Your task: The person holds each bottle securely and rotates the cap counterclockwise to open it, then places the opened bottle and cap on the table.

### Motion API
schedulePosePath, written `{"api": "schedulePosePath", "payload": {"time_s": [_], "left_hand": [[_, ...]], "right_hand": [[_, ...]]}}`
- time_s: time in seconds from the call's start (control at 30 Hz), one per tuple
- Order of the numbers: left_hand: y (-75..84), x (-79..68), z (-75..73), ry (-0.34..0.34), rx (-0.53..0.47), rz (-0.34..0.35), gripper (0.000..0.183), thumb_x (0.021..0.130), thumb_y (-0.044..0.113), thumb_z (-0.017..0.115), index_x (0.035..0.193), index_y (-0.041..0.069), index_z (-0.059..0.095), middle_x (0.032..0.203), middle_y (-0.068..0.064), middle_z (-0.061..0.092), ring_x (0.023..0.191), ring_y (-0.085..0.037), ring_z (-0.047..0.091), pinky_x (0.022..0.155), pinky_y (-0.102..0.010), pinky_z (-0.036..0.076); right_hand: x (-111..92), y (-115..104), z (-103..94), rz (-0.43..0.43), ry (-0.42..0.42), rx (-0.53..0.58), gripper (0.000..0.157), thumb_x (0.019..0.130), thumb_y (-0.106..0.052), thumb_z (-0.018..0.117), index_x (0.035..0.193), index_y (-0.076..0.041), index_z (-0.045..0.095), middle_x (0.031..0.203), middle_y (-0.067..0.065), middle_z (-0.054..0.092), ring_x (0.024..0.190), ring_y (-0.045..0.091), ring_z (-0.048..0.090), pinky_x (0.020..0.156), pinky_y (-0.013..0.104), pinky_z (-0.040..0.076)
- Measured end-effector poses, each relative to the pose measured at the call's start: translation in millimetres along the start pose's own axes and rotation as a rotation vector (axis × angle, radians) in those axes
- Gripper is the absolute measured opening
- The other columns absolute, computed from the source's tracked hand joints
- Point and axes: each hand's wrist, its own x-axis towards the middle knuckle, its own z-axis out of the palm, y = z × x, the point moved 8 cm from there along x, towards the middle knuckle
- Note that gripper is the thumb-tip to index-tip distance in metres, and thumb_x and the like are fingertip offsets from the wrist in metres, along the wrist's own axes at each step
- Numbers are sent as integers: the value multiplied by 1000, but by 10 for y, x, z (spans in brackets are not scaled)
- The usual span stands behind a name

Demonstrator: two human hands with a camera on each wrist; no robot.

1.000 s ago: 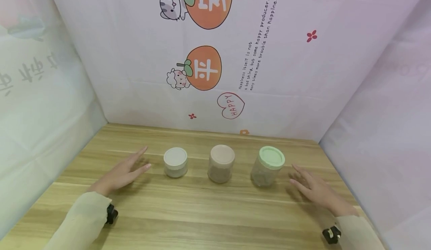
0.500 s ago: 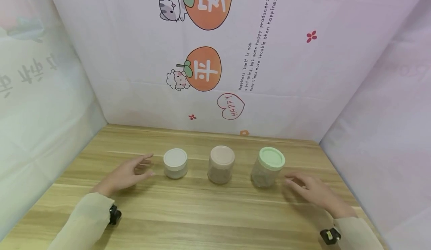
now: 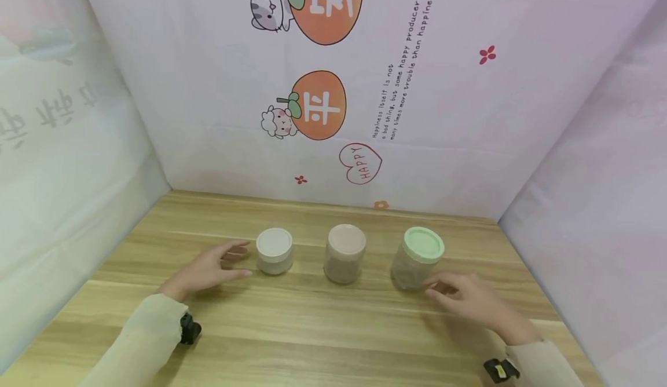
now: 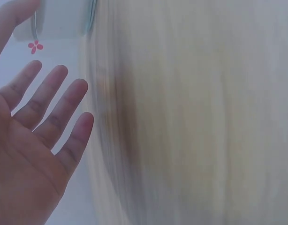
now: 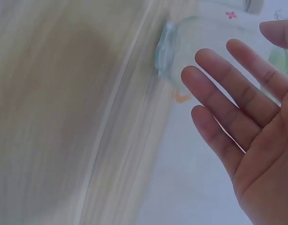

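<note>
Three clear jars with lids stand upright in a row on the table. My left hand (image 3: 211, 268) is just left of the short jar with the white lid (image 3: 274, 243), thumb and fingers apart, holding nothing. At the right, my right hand (image 3: 469, 300) is beside the tall jar with the green lid (image 3: 423, 244), its fingertips overlapping the jar's lower side in the head view. In the right wrist view its fingers (image 5: 214, 89) spread in front of that jar's clear wall (image 5: 179, 47). Between these stands the jar with the beige lid (image 3: 346, 240), away from both hands.
The jars stand on a wood-grain table (image 3: 312, 340). A white printed cloth (image 3: 443, 161) rises behind it, and plain-looking cloth walls (image 3: 583, 225) close off both sides. Each wrist carries a small black camera (image 3: 190, 329).
Both hands have moved inward, the left toward the white-lidded jar and the right to the green-lidded one. The right fingers bend more than before. The jars stay in place.
</note>
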Motion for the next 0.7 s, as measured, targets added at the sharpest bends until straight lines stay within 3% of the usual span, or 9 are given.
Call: {"api": "schedulePosePath", "payload": {"time_s": [0.27,0.5,0.7], "left_hand": [[-11,124,123,4,-55,11,87,86,35,81,153,4,34,147,-22,47,132,-42,47,102,-52,47],[32,248,241,18,-98,39,93,83,33,84,154,7,31,151,-19,42,137,-43,40,108,-61,36],[28,302,300,29,-104,-4,103,80,34,87,157,6,24,154,-19,38,139,-44,38,109,-62,34]], "right_hand": [[58,-223,79,-53,-4,-28,21,100,-30,65,115,-18,72,99,-16,72,90,5,67,80,43,58],[189,-390,152,-129,9,-23,19,100,-26,65,114,-16,72,100,-11,74,90,6,69,79,40,59],[299,-521,233,-137,-20,4,20,99,-22,66,115,-13,71,103,-1,75,92,8,69,78,36,59]]}}
